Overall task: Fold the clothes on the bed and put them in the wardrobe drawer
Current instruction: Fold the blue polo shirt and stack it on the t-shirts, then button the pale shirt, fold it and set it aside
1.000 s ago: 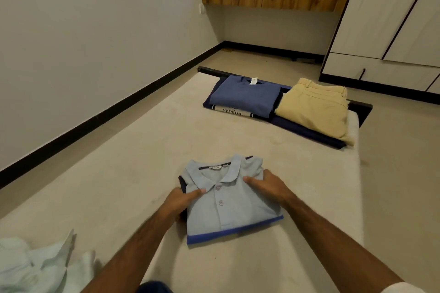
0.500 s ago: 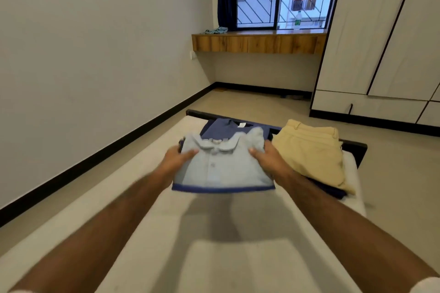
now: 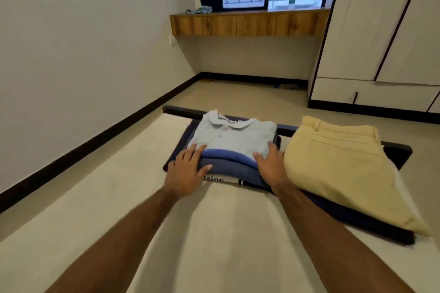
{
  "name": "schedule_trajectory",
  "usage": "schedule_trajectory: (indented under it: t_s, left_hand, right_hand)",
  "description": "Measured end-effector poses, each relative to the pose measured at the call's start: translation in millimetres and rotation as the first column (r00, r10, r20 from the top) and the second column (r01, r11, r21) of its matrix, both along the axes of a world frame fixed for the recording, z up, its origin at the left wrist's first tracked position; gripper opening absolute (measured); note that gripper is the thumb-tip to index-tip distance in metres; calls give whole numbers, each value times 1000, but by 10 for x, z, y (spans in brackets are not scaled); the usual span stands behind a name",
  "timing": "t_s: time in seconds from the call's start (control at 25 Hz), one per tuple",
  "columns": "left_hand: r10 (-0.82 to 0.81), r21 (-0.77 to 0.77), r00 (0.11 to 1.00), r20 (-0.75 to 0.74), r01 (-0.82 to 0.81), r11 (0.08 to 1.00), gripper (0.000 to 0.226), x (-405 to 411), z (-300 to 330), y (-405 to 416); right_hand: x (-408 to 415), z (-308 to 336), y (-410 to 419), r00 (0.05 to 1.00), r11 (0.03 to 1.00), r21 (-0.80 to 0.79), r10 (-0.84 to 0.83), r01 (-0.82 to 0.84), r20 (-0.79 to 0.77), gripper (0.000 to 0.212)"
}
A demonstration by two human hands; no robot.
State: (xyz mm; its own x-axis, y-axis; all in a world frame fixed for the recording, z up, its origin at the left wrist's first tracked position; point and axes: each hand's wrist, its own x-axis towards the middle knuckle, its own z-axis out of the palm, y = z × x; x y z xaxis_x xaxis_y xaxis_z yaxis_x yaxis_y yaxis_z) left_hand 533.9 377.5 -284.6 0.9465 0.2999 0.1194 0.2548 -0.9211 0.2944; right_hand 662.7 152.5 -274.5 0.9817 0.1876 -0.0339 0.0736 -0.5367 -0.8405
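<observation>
A folded light blue polo shirt lies on top of a stack of folded clothes at the far end of the bed. Under it is a blue-grey shirt, then a dark garment with white lettering. My left hand rests on the stack's near left corner, its fingers straight over the polo's hem. My right hand rests flat along the polo's right edge. Folded khaki trousers lie to the right on a dark navy garment. The wardrobe drawer at the right is closed.
A white wall runs along the bed's left side, with a strip of floor between them. Beyond the bed's end lies open floor up to the wardrobe. A wooden shelf under the window carries a small cloth.
Both hands lifted the folded polo from the near part of the bed, carried it forward and set it on the stack at the far end. My view moved closer to the stack.
</observation>
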Motion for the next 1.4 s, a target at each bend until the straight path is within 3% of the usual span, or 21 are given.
schedule_trajectory:
  t_s: [0.12, 0.28, 0.32, 0.4, 0.48, 0.56, 0.72, 0.88, 1.04, 1.24, 1.32, 1.4]
  left_hand:
    - [42, 83, 991, 123, -52, 995, 77, -55, -375, -36]
    - [11, 83, 1000, 21, -13, 996, 81, -506, -351, -137]
    - [4, 101, 1000, -16, -2, 995, 77, -752, -325, -237]
    - [-1, 110, 997, -80, 10, 994, 72, -1248, -315, -435]
    - [25, 63, 981, -195, -13, 998, 70, -1775, -246, -652]
    - [26, 24, 948, -317, -19, 1000, 70, -2394, -188, -850]
    - [-40, -43, 885, -464, 22, 999, 75, -3537, 87, -1098]
    - [48, -55, 861, -507, -87, 995, 69, -4745, 624, -869]
    - [231, -21, 837, -497, -278, 960, 60, -6103, 874, -589]
    - [352, 18, 817, -457, -387, 922, 64, -7306, 738, -559]
    - [464, -7, 810, -359, -500, 866, 71, -7533, 617, -557]
    - [532, -95, 799, -280, -575, 813, 72, -7595, 537, -539]
  right_hand:
    - [9, -104, 18, 996, 999, 40, -19, 16, 86, 65]
    - [-500, -128, -46, 986, 990, 120, 50, -69, 157, 74]
    - [-763, -174, -101, 977, 992, 51, 102, -114, 188, 80]
    - [-1312, -351, -276, 931, 952, -244, 247, -183, 267, 89]
    - [-1860, -435, -439, 873, 824, -508, 420, -252, 248, 87]
    - [-2480, -391, -561, 814, 693, -625, 560, -358, 154, 80]
    - [-3681, -302, -758, 731, 556, -690, 680, -465, 56, 80]
    - [-4370, -113, -667, 620, 405, -654, 774, -639, -127, 85]
    - [-5002, 234, -357, 527, 406, -450, 830, -795, -183, 74]
    - [-6065, 531, 49, 271, 184, -326, 931, -927, -246, 59]
    - [-6445, 596, 227, 252, 164, -305, 927, -938, -277, 58]
    - [-6698, 530, 364, 303, 230, -244, 898, -942, -320, 56]
